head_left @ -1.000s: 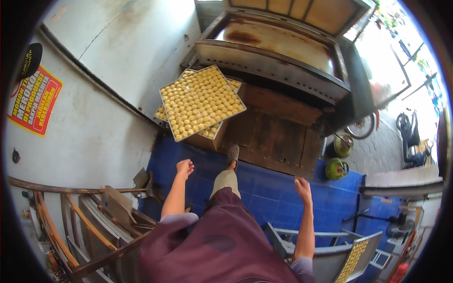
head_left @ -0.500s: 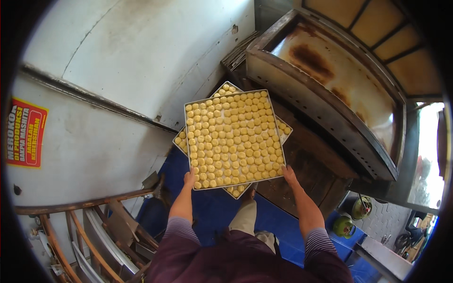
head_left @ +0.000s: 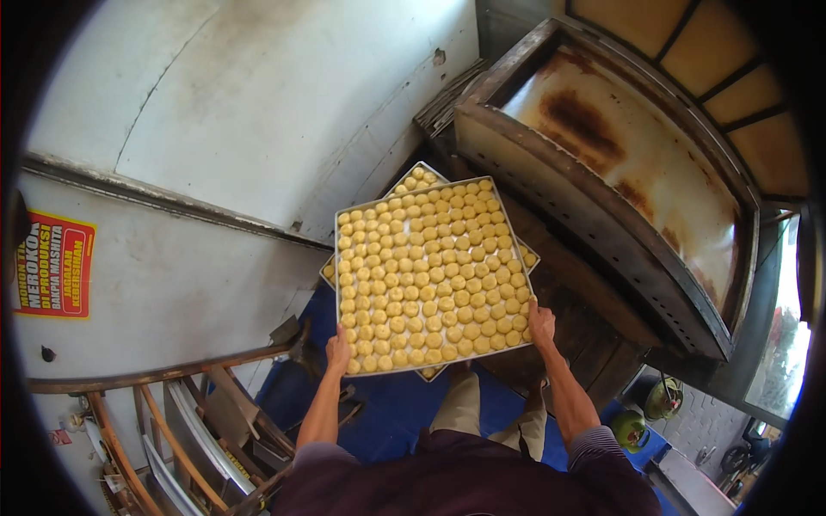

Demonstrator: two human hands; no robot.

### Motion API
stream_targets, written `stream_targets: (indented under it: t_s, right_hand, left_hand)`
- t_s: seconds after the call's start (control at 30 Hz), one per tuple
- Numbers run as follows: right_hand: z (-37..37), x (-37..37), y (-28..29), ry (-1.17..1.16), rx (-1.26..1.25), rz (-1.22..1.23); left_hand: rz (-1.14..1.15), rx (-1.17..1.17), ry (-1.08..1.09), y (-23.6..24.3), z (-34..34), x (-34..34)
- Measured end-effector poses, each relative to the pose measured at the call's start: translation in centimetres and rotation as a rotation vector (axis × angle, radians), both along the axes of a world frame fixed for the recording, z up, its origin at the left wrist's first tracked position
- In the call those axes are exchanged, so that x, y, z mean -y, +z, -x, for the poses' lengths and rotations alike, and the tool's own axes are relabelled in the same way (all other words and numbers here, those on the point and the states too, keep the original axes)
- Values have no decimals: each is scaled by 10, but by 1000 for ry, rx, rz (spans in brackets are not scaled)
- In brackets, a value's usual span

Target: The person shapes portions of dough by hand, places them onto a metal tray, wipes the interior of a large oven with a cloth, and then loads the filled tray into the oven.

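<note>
A square metal tray [head_left: 430, 199] full of small round yellow dough balls [head_left: 439, 279] is gripped between my two hands. My left hand [head_left: 338, 349] is closed on its near left corner, and my right hand [head_left: 541, 324] clasps the right edge close to the near corner. Beneath it lies another tray [head_left: 422, 175] of the same dough balls, turned so that its corners stick out at the far side, left, right and near side. Whether the two trays touch cannot be told from here. The fingers under the rim are hidden.
A big rusty-topped metal oven [head_left: 602, 163] stands at the far right, beside a dark wooden surface [head_left: 594, 297]. White wall panels [head_left: 249, 103] run along the left. A wooden rack [head_left: 155, 430] is at lower left, green gas cylinders [head_left: 631, 430] at lower right, over a blue floor [head_left: 387, 413].
The held tray has come nearer to my body and tilted slightly, now covering more of the lower tray's near and left corners. Both hands keep their hold. My view has shifted a little.
</note>
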State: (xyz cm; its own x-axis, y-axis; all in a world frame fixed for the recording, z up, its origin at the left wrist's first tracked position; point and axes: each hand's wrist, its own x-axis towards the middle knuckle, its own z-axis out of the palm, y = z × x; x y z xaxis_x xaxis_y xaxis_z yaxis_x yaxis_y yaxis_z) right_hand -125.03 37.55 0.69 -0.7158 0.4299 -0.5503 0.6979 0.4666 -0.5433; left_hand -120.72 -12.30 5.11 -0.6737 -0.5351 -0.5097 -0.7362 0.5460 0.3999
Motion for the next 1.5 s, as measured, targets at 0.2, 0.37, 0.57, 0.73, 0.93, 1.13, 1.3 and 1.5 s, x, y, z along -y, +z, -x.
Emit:
stream_targets:
  t_s: [0.2,0.37,0.57,0.73,0.93,1.13,1.3,1.5]
  right_hand:
    - [-47,-29,51,-53,-31,52]
    - [-41,-14,39,-64,-72,-13]
    - [-36,61,-21,-198,1,-229]
    - [-47,89,39,-205,68,-436]
    - [-60,130,79,-303,64,-495]
    - [-70,135,87,-385,80,-409]
    - [-96,86,73,-387,-11,-84]
    - [-94,88,129,198,-133,-260]
  left_hand:
    - [-45,-154,12,82,-51,-41]
    - [-290,-277,139,48,-44,-32]
    - [-570,-184,54,-120,2,54]
    - [-740,-69,3,-113,24,70]
    - [-757,-2,-147,-150,56,104]
    - [-622,65,-208,-118,72,111]
    - [-803,-138,-122,-91,61,110]
    - [-872,-120,-241,-43,77,122]
